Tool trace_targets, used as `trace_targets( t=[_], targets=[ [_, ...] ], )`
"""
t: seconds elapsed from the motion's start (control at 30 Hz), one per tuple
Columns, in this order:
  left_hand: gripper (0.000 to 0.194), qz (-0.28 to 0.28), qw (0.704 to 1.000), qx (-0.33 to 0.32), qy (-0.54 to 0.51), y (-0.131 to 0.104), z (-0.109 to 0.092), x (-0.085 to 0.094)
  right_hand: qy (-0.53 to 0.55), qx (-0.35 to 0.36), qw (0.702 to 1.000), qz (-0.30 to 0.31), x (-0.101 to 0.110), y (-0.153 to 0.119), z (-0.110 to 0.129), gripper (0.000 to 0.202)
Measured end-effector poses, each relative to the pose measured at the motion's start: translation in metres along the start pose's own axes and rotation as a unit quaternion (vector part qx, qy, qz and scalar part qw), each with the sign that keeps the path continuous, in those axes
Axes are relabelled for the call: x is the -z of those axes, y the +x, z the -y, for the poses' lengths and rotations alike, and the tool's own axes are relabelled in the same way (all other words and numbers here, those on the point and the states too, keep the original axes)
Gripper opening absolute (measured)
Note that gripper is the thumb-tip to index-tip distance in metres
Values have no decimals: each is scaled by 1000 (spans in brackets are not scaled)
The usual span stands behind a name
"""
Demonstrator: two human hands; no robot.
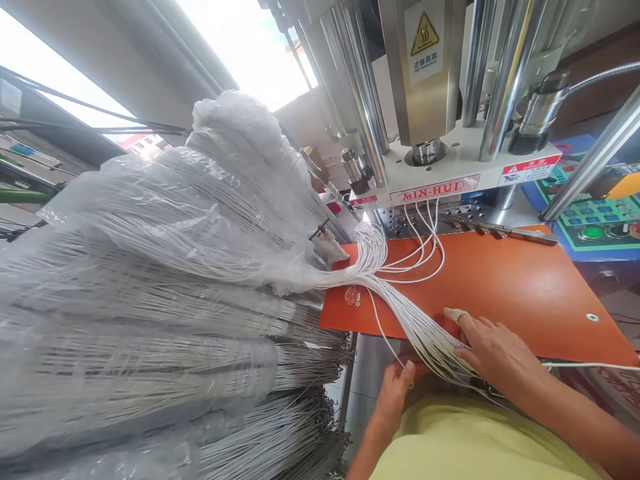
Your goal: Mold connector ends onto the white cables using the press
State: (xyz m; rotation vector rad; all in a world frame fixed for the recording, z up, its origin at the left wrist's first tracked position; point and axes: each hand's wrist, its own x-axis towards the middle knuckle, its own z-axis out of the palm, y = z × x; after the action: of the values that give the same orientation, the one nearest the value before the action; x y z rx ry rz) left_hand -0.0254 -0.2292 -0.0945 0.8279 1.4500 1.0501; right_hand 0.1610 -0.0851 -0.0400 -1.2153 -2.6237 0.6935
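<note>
Left hand [393,398]: closed, pinching a cable [379,322]
Right hand [500,348]: part open, at bundle's [407,311] near end
Worktop [505,273]: under bundle
Press [450,175]: far; few cables reach it

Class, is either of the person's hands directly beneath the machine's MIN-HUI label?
No, the left hand and the right hand are both by the near edge of the orange board, apart from the machine.

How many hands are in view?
2: the left hand pinches a single white cable just off the orange board; the right hand is over the cable bundle, fingers reaching onto the board.
</note>
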Motion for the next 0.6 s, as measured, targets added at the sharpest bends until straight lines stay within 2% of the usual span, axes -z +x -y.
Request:
trace_targets(
  t=[0.03, 0.1, 0.17, 0.23, 0.33, 0.43, 0.5, 0.6],
  targets=[
    [68, 43, 997, 1, -71, -3, -6, -6, 33, -7, 999, 30, 3, 2, 0, 52],
    [76, 86, 986, -7, -140, -5, -21, -17, 147, 3, 983, 109, 16, 6, -1, 46],
    [79, 108, 976, -14, -191, -1, -34, -29, 283, 28, 940, 190, 32, 10, -1, 35],
    [74, 114, 966, -22, -231, 7, -41, -38, 393, 27, 888, 238, 43, 16, -2, 25],
    [60, 103, 957, -25, -272, 18, -41, -48, 474, -29, 845, 245, 46, 20, -4, 25],
    [49, 74, 952, -14, -296, 24, -38, -55, 492, -51, 839, 229, 46, 18, -6, 29],
    [47, 62, 949, -11, -310, 24, -39, -57, 498, -65, 835, 226, 49, 16, -6, 33],
    [55, 56, 944, 2, -327, 24, -43, -57, 531, -120, 808, 226, 57, 15, -5, 43]
  ],
)
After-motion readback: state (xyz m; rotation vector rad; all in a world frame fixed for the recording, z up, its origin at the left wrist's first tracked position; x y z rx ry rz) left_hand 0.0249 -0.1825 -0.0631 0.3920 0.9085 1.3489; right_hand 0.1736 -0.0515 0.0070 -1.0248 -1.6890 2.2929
